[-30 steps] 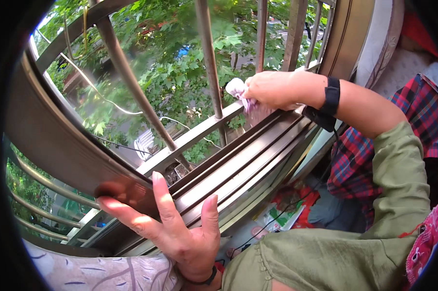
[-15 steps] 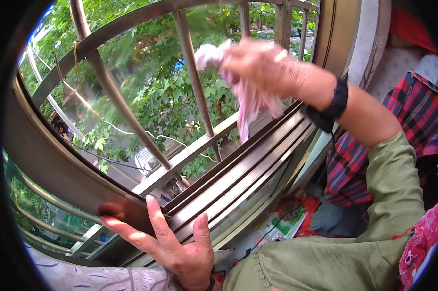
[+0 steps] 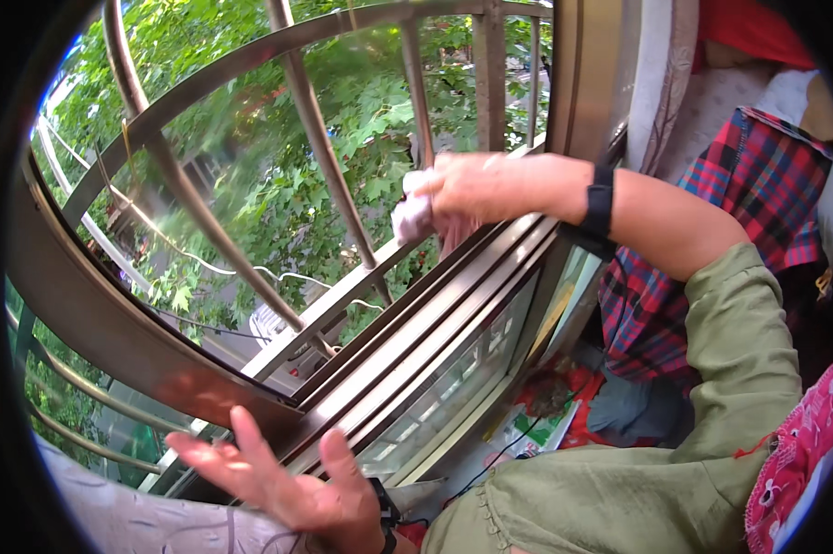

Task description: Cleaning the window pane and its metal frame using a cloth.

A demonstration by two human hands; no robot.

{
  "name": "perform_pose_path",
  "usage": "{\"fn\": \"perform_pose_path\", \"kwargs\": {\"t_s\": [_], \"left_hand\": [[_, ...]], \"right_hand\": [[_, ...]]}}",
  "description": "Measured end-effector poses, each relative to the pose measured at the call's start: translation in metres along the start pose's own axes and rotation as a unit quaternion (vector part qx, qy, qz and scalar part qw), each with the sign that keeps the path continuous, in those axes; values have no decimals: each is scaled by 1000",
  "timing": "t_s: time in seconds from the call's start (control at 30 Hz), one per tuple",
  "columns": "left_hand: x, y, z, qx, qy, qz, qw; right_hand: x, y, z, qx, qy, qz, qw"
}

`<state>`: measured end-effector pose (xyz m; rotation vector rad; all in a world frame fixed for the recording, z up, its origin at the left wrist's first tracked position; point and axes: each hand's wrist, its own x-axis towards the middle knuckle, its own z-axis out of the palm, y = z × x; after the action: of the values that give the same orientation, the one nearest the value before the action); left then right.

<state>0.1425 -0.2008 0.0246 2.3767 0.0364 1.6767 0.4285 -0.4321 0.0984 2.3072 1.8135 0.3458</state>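
Observation:
A crumpled pale pink cloth (image 3: 414,214) is bunched in my right hand (image 3: 499,187), whose fingers close round it just above the far part of the window track (image 3: 416,332). Part of the cloth hangs down behind the hand toward the track. My left hand (image 3: 282,485) is spread with fingers apart, close to the lower corner of the brown window frame (image 3: 185,355), and holds nothing. Whether its fingertips touch the frame cannot be made out. Beyond the track stand the metal bars (image 3: 319,138) of a window guard.
Green trees fill the view past the bars, with a white wire (image 3: 204,263) strung along them. To the right lies a red and blue plaid cloth (image 3: 712,212). Below the sill are a grey cloth (image 3: 624,406) and a dark cord (image 3: 509,443). A pale patterned curtain (image 3: 149,517) hangs at lower left.
My right hand has come down with the cloth, from in front of the bars to near the track. My left hand has shifted slightly down and left, and the view has turned a little.

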Motion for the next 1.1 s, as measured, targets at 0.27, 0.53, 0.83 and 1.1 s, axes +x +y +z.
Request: {"fn": "perform_pose_path", "kwargs": {"t_s": [0.27,0.53,0.83,1.1], "left_hand": [[3,-22,-29,175,74,22,982],[6,-32,-10,141,59,35,988],[12,-31,-7,119,36,17,992],[5,-33,-3,168,37,20,985]], "right_hand": [[-35,35,-23,-43,289,150,944],[-35,79,-35,-301,350,252,851],[-40,56,16,-225,72,230,944],[-45,66,6,110,-10,287,952]]}}
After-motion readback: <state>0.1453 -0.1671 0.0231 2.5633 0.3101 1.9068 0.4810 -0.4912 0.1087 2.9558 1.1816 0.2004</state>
